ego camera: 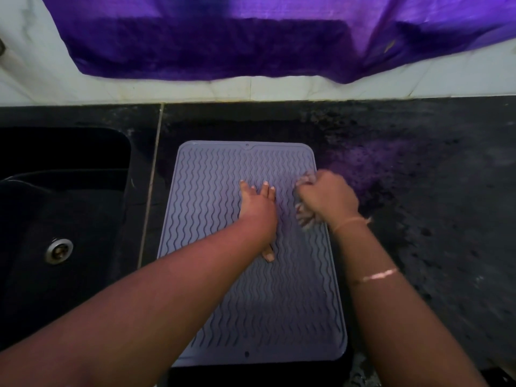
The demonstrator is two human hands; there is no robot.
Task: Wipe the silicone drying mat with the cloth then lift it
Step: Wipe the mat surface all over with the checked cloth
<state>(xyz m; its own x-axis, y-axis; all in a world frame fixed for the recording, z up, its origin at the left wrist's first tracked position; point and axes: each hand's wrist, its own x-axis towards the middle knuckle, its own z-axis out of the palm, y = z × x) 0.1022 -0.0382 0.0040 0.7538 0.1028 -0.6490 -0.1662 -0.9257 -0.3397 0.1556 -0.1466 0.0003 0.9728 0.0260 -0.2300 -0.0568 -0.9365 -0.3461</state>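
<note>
Wiping was under way: the right hand [328,195] gripped the bunched cloth [305,217] at the mat [251,311]'s right edge, the left hand [258,203] pressing flat, fingers spread. Lifting probably comes next, needing a free edge.

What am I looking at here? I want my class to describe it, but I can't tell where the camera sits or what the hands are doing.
The camera is worn on a person's head, looking down at their own bare hands. A grey ribbed silicone drying mat lies flat on a black stone counter, beside a black sink. The left hand presses flat on the mat. The right hand grips a crumpled pale cloth at the mat's right edge. A purple sheet hangs on the wall behind.
</note>
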